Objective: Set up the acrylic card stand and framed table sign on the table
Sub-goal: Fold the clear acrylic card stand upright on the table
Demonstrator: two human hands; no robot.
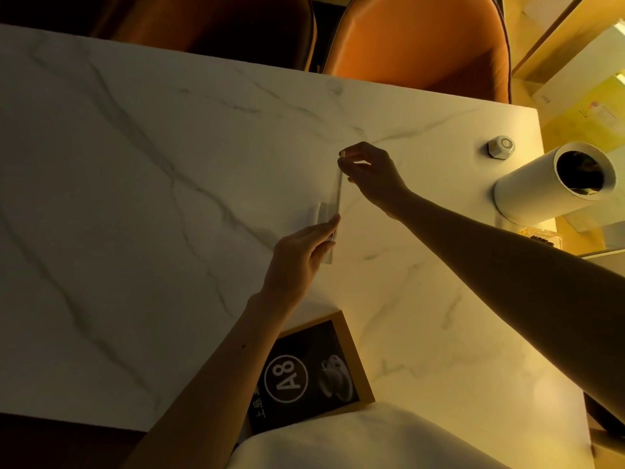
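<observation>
A clear acrylic card stand [337, 194] stands on edge near the middle of the white marble table [135, 198], seen from above as a thin strip with its base [322, 211] beside it. My right hand [372, 174] pinches the stand's far top end. My left hand [301, 258] holds its near end with fingertips. The framed table sign [314, 374], a wood-framed black card marked "A8" with a cup picture, lies flat at the near table edge, partly under my left forearm.
A white cylindrical container [548, 184] with a dark opening stands at the table's right edge, a small hexagonal button device [500, 147] behind it. Two orange-brown chairs [419, 38] sit at the far side. White cloth [372, 441] covers my lap.
</observation>
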